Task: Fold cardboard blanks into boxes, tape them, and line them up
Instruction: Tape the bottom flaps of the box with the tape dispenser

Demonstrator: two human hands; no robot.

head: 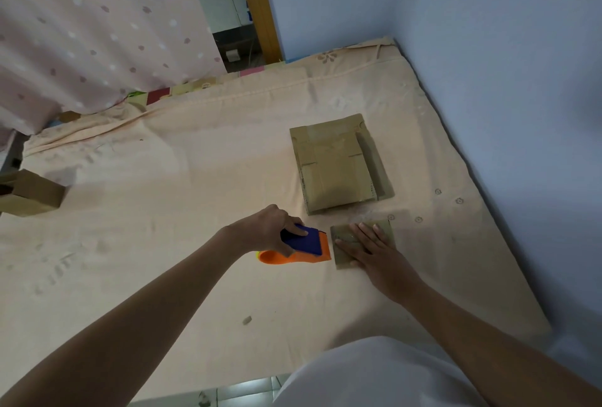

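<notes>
A small brown cardboard box (384,229) lies on the peach bedsheet (179,244) at centre right. My right hand (374,252) rests flat on its top with straight fingers. My left hand (270,227) grips an orange and blue tape dispenser (306,248), whose front edge sits against the box's left side. Just beyond lies a stack of flat cardboard blanks (338,165), some with tape on them. At the far left edge stands a folded cardboard box (31,193), partly cut off by the frame.
The bed meets a blue wall (488,48) on the right and at the back. A pink dotted curtain (97,32) hangs at the back left beside a wooden door frame (257,6). My white-clothed knee (374,374) is at the bottom; floor tiles (241,393) show below the bed's near edge.
</notes>
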